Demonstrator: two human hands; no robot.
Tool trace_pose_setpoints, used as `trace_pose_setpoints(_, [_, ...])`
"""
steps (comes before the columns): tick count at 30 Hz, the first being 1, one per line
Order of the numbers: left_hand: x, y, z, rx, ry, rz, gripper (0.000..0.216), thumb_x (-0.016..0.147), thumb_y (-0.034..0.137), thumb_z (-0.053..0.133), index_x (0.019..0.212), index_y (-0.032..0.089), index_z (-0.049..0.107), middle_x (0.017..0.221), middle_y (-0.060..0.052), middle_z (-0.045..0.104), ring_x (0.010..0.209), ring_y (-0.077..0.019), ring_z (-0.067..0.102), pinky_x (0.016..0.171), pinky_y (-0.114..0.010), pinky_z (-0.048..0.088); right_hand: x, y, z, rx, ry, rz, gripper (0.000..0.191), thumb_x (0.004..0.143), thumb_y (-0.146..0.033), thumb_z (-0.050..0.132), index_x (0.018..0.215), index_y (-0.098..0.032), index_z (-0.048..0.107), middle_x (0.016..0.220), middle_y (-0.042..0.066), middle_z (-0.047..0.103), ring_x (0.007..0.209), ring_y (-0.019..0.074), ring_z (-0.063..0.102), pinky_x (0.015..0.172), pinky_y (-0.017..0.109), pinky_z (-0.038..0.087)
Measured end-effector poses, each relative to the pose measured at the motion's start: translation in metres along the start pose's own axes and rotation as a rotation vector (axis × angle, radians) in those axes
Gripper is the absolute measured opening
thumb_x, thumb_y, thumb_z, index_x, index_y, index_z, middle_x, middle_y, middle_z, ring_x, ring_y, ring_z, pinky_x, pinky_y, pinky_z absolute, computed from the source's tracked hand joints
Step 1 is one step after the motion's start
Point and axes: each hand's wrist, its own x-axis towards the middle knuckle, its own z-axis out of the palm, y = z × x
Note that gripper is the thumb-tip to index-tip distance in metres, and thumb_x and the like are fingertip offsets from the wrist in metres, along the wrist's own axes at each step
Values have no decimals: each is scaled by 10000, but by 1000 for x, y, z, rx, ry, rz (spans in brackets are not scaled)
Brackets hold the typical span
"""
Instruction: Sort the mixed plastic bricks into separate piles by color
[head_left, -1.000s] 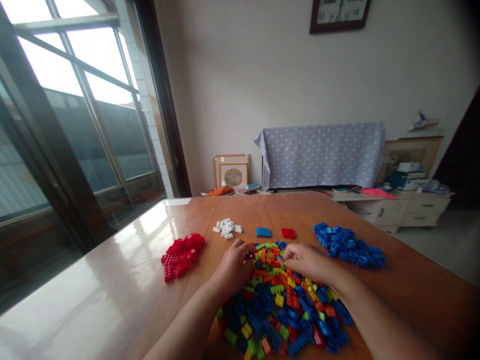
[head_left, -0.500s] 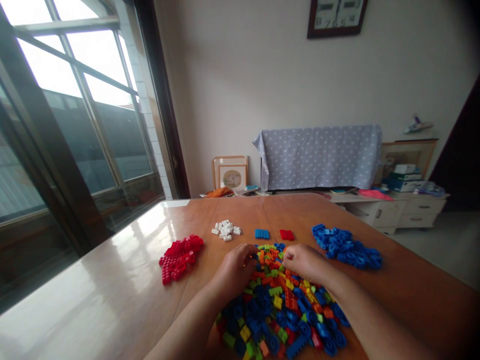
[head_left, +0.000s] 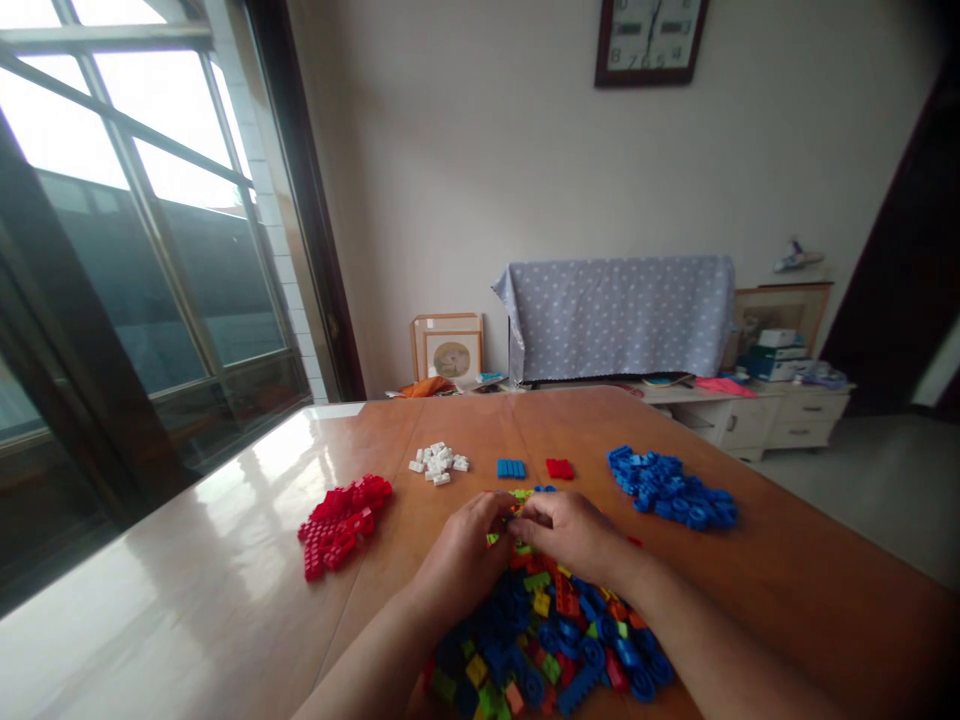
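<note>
Over the far part of a mixed pile of toy building bricks (head_left: pixel 547 600), my left hand (head_left: pixel 469 550) and my right hand (head_left: pixel 566 535) meet at the fingertips. The fingers of both are bent and pinched together. Whatever lies between them is too small and covered to name. Orange, green, yellow, blue and red bricks show below and between my forearms. Just beyond my hands lie a small block of blue bricks (head_left: pixel 511 469) and a small block of red bricks (head_left: pixel 559 469). White bricks (head_left: pixel 439 462) form a loose heap to their left.
A red brick heap (head_left: pixel 345 525) lies on the left of the wooden table (head_left: pixel 225 600), a blue brick heap (head_left: pixel 671 488) on the right. Behind the table's far edge stand a cabinet (head_left: pixel 772 420) and something under a dotted cloth (head_left: pixel 615 320). Glass windows are at left.
My right hand has moved left to meet my left hand, covering more of the pile. The camera view has turned slightly to the right.
</note>
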Motion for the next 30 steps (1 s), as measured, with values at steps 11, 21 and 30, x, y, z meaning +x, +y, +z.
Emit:
trace_pose_setpoints(11, [-4, -1, -6, 128, 61, 7, 293, 921, 287, 514, 1185, 235, 628, 1092, -76, 676, 1035, -218, 630, 911, -326, 496, 1, 79, -72, 12, 462, 303, 312, 814, -458, 571, 884, -176, 683, 732, 45, 716, 660, 177, 632, 570, 243, 437])
trace_pose_setpoints(21, [-4, -13, -10, 176, 35, -15, 293, 948, 341, 480, 1158, 230, 650, 1088, -73, 669, 1017, -214, 633, 876, -300, 490, -21, 130, -114, 22, 712, 547, 331, 750, -358, 600, 1003, -173, 705, 658, 88, 714, 677, 258, 692, 560, 316, 515])
trace_pose_setpoints(30, [-3, -19, -10, 231, 33, -52, 276, 941, 325, 470, 1120, 239, 662, 1066, -69, 663, 967, -207, 634, 835, -293, 476, -15, 123, -110, 21, 722, 531, 348, 767, -360, 565, 1039, -187, 697, 739, 92, 734, 735, 254, 693, 604, 314, 518])
